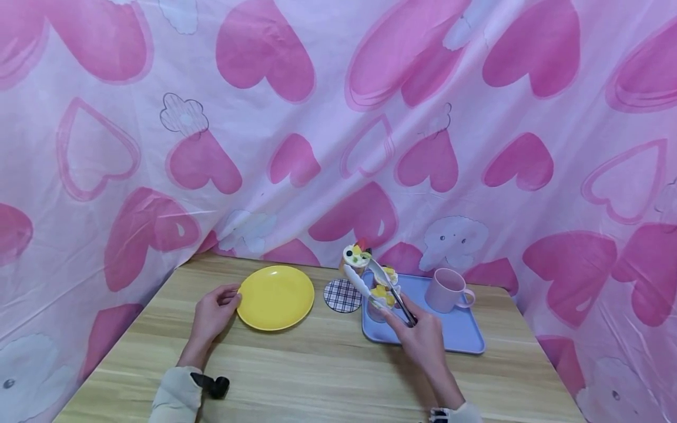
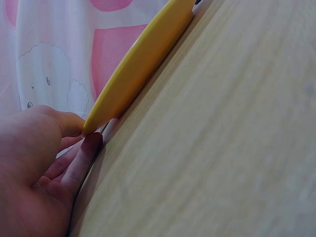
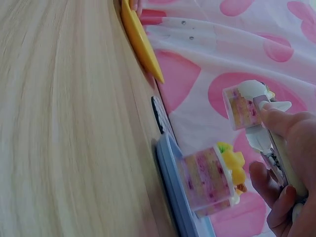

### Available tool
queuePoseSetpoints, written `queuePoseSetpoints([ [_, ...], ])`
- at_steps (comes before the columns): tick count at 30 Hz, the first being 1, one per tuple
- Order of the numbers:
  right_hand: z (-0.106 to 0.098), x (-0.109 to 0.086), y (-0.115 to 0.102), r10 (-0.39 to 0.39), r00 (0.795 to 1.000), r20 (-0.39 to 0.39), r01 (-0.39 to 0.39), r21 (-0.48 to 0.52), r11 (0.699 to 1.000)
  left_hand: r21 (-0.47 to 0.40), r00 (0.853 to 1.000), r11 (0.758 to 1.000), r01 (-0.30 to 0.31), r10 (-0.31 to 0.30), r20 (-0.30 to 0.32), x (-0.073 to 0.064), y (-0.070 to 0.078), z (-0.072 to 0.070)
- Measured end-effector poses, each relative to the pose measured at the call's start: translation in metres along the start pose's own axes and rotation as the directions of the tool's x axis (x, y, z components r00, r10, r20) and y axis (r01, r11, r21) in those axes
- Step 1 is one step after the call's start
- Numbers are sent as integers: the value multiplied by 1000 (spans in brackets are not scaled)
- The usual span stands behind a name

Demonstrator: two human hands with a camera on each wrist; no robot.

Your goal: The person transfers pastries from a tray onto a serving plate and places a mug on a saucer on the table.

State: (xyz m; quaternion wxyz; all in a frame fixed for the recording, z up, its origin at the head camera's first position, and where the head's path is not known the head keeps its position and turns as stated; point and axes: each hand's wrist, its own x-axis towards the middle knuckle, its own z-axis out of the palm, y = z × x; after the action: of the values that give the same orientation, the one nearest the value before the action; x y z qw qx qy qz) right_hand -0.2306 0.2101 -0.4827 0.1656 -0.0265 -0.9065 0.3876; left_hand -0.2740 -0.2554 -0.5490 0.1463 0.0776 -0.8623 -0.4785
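Holding up a little cake [image 1: 355, 257] looks like the step now: it hangs in tongs [image 1: 356, 280] above the desk [image 1: 296, 376]. The right grip [image 1: 423, 336] curls round the tongs; the left grip [image 1: 213, 311] pinches the yellow plate [image 1: 276, 298]. Next needs a steady, level squeeze.

Three cake cups [image 1: 355, 257] are counted, one held by the tongs [image 1: 378, 272] and two on the tray [image 1: 462, 336]. Only one pair of tongs and one tray are seen. One plate [image 1: 276, 298], one coaster [image 1: 342, 295], one mug [image 1: 444, 292] and one table [image 1: 296, 376] are shown, with two hands, one left hand [image 1: 214, 313] and one right hand [image 1: 424, 336].
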Motion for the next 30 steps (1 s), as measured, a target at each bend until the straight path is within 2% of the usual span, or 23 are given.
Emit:
queuePoseSetpoints([
  [5,10,1,-6,30,999,30,-31,34,999,-10,1000,1000,-4,4,3,-1,0,-1],
  [14,27,0,-9,-60,998,-10,60,25,998,-4,1000,1000,1,-1,10,0,0,-1],
  [24,38,1,-15,-55,998,14,55,24,998,-5,1000,1000,-16,16,-10,1,1,-1],
  [30,46,0,-23,-63,998,26,63,31,998,-19,1000,1000,2,-2,2,1,1,0],
])
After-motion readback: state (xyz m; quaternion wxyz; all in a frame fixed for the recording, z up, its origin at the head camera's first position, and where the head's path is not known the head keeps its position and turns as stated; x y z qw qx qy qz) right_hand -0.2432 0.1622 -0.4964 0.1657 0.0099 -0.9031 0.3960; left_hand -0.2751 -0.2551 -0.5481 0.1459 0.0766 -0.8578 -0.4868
